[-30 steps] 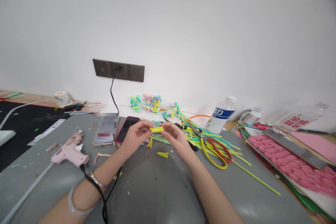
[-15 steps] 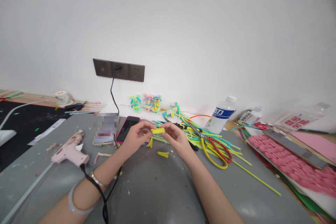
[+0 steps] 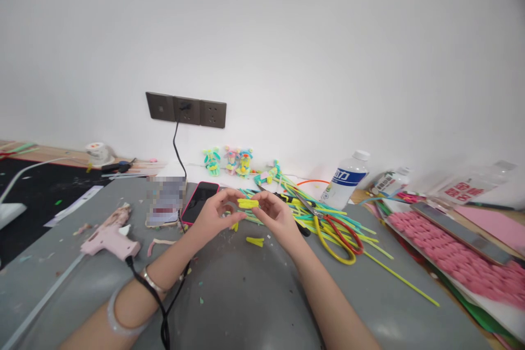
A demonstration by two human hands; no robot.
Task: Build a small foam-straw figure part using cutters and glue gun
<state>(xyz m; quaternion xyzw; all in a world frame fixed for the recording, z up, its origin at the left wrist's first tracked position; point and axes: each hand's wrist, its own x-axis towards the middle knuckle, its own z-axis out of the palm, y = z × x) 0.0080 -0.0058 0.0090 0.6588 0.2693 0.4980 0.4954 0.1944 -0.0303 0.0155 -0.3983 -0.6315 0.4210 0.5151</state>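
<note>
A short folded piece of yellow pipe cleaner is pinched at its right end by the thumb and fingers of my right hand. On the other side, my left hand has its thumb and index finger apart around the piece's left end; whether a fingertip still touches it is hard to tell. Below the hands, another folded yellow pipe cleaner piece lies on the grey table mat. Close under my left fingers is one more small yellow piece, partly covered.
Scissors with yellow and red handles lie over loose pipe cleaners at the right. A pink glue gun with a black cord rests at left. Phones, a bottle and small pipe cleaner figures stand or lie farther back.
My left thumb and index finger have spread and drawn back from the yellow piece. The piece has shifted slightly right and shows more of itself. My right hand keeps its place.
</note>
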